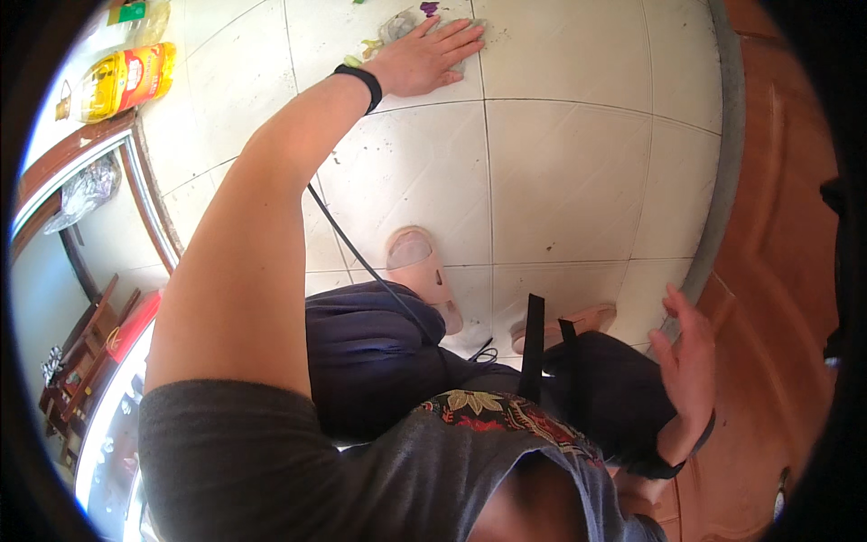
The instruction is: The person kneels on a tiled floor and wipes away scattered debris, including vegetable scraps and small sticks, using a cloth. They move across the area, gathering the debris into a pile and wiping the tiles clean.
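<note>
My left hand (425,57) lies palm down on the tiled floor (562,190) at the top of the view, fingers stretched out and slightly apart. A crumpled greyish material (397,27) shows beside and under it; its kind is unclear. Next to the hand are yellow-green scraps (370,46) and a small purple scrap (429,9). What lies beneath the palm is hidden. My right hand (689,352) hangs in the air beside my right knee, fingers apart and with nothing in it. Behind it in the view is a reddish-brown panel (752,379).
A large plastic bottle of yellow oil (125,81) is at the upper left, above a framed opening. At the lower left, a brightly lit cabinet edge (112,433) runs beside me. A thin black cable (359,251) crosses near my legs. My pink slippers (423,278) rest on the tiles.
</note>
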A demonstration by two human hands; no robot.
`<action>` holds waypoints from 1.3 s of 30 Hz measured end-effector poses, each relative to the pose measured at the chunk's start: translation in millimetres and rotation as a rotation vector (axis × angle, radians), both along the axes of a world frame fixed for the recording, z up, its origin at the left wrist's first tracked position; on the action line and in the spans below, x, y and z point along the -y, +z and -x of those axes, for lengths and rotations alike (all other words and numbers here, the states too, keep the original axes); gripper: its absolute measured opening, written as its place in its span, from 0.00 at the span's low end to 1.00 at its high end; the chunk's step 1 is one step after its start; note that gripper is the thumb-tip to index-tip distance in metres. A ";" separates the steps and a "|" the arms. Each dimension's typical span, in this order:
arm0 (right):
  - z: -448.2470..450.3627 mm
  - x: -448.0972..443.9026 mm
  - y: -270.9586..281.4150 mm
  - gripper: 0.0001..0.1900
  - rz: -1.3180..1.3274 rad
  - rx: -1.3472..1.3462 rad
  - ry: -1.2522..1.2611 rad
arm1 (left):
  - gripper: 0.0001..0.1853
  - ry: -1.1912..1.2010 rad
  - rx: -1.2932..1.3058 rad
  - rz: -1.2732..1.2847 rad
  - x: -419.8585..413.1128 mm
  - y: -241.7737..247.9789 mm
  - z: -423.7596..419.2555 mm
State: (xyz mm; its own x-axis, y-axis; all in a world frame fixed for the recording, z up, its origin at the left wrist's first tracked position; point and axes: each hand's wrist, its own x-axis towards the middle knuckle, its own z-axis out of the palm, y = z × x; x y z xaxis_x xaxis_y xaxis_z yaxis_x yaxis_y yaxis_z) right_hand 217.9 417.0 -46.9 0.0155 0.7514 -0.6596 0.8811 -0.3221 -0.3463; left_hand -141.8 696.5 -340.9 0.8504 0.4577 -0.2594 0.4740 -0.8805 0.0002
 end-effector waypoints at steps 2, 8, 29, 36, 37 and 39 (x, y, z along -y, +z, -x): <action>2.0 -2.7 -0.6 0.30 0.011 0.023 -0.002 | 0.34 -0.040 -0.069 0.028 -4.2 7.5 -5.0; 129.7 -5.5 -74.7 0.21 0.426 -0.824 -0.101 | 0.35 -0.014 -0.299 0.005 -3.8 13.2 -7.7; 229.7 -82.6 28.8 0.14 0.609 -1.417 0.753 | 0.37 0.108 -0.032 0.084 41.4 9.1 -9.5; 134.1 -105.6 18.4 0.23 0.024 -1.050 0.660 | 0.38 -0.112 0.106 0.438 201.9 5.8 13.4; 121.2 -101.5 8.9 0.26 -0.083 -0.970 0.439 | 0.38 -0.155 0.133 0.433 204.2 4.3 17.5; 100.2 -101.6 6.7 0.31 -0.142 -0.758 0.335 | 0.37 -0.115 0.134 0.457 205.1 6.7 32.1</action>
State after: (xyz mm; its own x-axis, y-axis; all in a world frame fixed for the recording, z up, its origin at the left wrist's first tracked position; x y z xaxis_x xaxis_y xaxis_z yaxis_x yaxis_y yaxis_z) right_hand 117.7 518.6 -40.2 -0.6327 0.7140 -0.2999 0.4347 0.0069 -0.9006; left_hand -173.9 491.5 -334.1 0.9284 0.2236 -0.2969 0.3430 -0.8229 0.4530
